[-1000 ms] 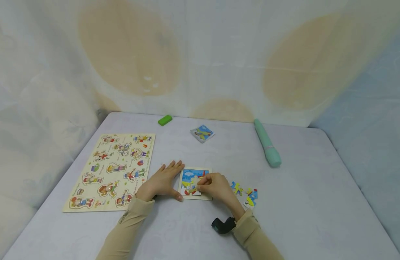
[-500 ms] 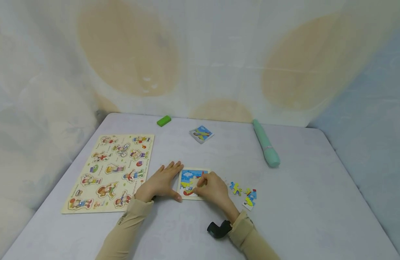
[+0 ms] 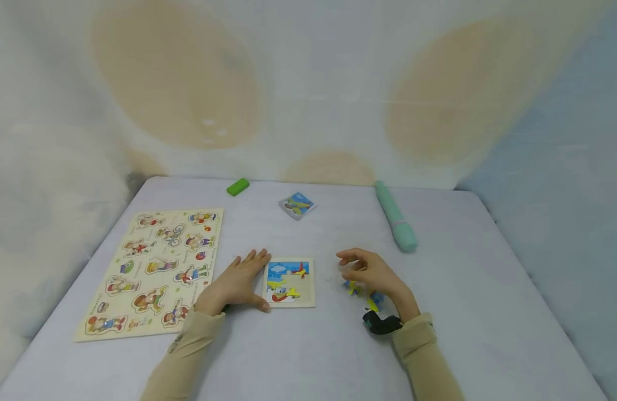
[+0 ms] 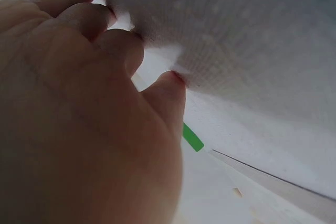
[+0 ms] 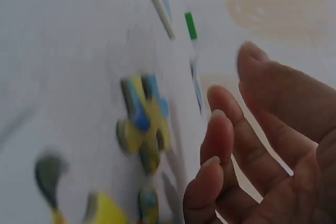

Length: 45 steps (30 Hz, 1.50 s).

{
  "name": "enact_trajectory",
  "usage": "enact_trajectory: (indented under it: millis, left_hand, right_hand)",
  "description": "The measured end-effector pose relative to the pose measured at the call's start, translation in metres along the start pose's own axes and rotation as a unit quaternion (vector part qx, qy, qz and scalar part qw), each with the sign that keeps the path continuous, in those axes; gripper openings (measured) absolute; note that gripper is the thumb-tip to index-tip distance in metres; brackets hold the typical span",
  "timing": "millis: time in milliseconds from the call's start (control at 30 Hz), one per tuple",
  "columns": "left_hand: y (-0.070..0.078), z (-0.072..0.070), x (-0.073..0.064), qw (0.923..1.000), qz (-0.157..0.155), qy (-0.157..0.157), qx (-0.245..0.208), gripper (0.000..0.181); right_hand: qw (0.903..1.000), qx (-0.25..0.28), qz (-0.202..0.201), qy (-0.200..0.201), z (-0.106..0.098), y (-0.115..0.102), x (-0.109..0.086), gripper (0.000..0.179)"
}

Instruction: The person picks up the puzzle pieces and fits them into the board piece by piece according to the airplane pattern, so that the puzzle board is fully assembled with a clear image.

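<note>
Head view: a square puzzle tray point(image 3: 312, 283) is lying flat near the middle of the table point(image 3: 308, 356), between the two hands.
Tray contents: fitted pieces point(image 3: 278, 270) are filling the left side and far right corner in blue, red and yellow; bare wood is showing at the near right.
Left hand point(image 3: 233, 287): spreading its fingers on the table at the tray's left edge, gripping nothing.
Right hand point(image 3: 371, 273): hovering to the right of the tray, fingers loosely curved, nothing held.
Loose pieces point(image 3: 353, 288): lying on the table below that hand, partly hidden by it.
Figure board point(image 3: 174, 295): sitting over on the left, carrying cartoon figures point(image 3: 161, 265) in rows.
Right wrist view: now we're seeing the gap between thumb and fingers, and a thick blue-and-yellow piece point(image 5: 147, 121) lying apart from them; nearer pieces are blurring.
Left wrist view: fingertips point(image 4: 168, 85) are meeting the pale surface, a green block point(image 4: 192, 137) peeking past the hand; the tray's printed face isn't showing.
Table: far side, that block is lying left, a picture packet point(image 3: 297, 205) centre, a long mint-green bundle point(image 3: 395, 216) right.
Room: pale cloth point(image 3: 328, 83) with tan round patches is hanging behind.
</note>
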<state>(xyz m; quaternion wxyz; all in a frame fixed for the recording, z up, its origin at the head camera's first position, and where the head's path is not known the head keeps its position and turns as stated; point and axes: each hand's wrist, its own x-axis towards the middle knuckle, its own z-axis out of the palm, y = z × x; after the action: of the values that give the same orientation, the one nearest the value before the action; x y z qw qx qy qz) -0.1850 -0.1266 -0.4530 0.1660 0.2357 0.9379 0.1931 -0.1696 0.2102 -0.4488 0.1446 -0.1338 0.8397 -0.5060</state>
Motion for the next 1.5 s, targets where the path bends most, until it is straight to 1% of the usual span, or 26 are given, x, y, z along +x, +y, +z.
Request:
enact_trajectory:
  millis: [133,200,233,333,500,600,667,733,833,900,967,1067,1133,1233,1267,1367,1500]
  left_hand:
    - [-0.004,0.001,-0.004,1.0000,-0.003,0.004,-0.004,0.119]
    - [-0.006,0.002,-0.005,1.0000,-0.003,0.006,-0.005,0.119]
    - [-0.006,0.002,-0.005,1.0000,-0.002,0.006,-0.006,0.119]
    - [-0.007,0.003,-0.005,1.0000,0.005,0.007,-0.004,0.119]
    - [-0.003,0.002,0.000,0.9999,0.015,0.007,-0.002,0.118]
    - [-0.002,0.002,-0.001,0.9999,0.011,0.008,-0.004,0.118]
    - [-0.001,0.002,-0.001,0.9999,0.009,0.008,-0.002,0.118]
    - [0.000,0.002,-0.001,1.0000,0.007,0.005,-0.003,0.118]
    - [0.000,0.003,-0.002,1.0000,0.008,0.001,-0.003,0.117]
    - [0.000,0.003,-0.001,0.9999,0.010,0.000,-0.001,0.117]
    - [0.000,0.002,-0.001,0.9999,0.012,0.002,0.001,0.117]
    - [-0.001,0.001,0.000,0.9999,0.014,0.005,0.004,0.118]
    - [-0.001,0.001,0.000,0.9999,0.014,0.004,0.002,0.118]
    - [-0.001,0.000,-0.001,0.9999,0.011,-0.003,-0.001,0.119]
    - [-0.001,0.000,-0.001,0.9999,0.012,-0.004,-0.001,0.119]
    - [0.000,0.000,-0.001,0.9999,0.010,-0.003,-0.002,0.119]
    - [-0.001,0.002,0.000,1.0000,0.007,0.003,-0.003,0.118]
  right_hand:
    - [0.9980,-0.023,-0.015,-0.056,-0.010,0.014,-0.006,0.060]
    - [0.9960,-0.041,-0.027,-0.076,-0.011,0.016,-0.007,0.063]
    - [0.9951,-0.051,-0.031,-0.079,-0.011,0.017,-0.007,0.064]
    - [0.9947,-0.073,-0.033,-0.065,-0.008,0.016,-0.009,0.061]
    - [0.9951,-0.095,-0.001,-0.028,-0.005,0.013,-0.011,0.052]
    - [0.9936,-0.112,0.014,-0.012,-0.003,0.009,-0.008,0.046]
    - [0.9939,-0.107,0.028,0.009,0.000,0.006,-0.006,0.043]
    - [0.9936,-0.096,0.047,0.038,0.002,0.006,-0.002,0.040]
    - [0.9910,-0.059,0.078,0.091,0.006,0.006,0.004,0.034]
    - [0.9879,-0.020,0.097,0.119,0.010,0.007,0.010,0.031]
    - [0.9840,0.038,0.109,0.136,0.014,0.006,0.016,0.032]
    - [0.9751,0.117,0.122,0.143,0.023,0.002,0.027,0.035]
    - [0.9705,0.147,0.128,0.142,0.030,-0.003,0.034,0.037]
    - [0.9674,0.169,0.132,0.135,0.042,-0.013,0.041,0.034]
    - [0.9672,0.172,0.134,0.131,0.046,-0.018,0.043,0.033]
    - [0.9721,0.167,0.126,0.106,0.060,-0.028,0.047,0.028]
    - [0.9845,0.108,0.110,0.083,0.078,-0.037,0.049,0.019]
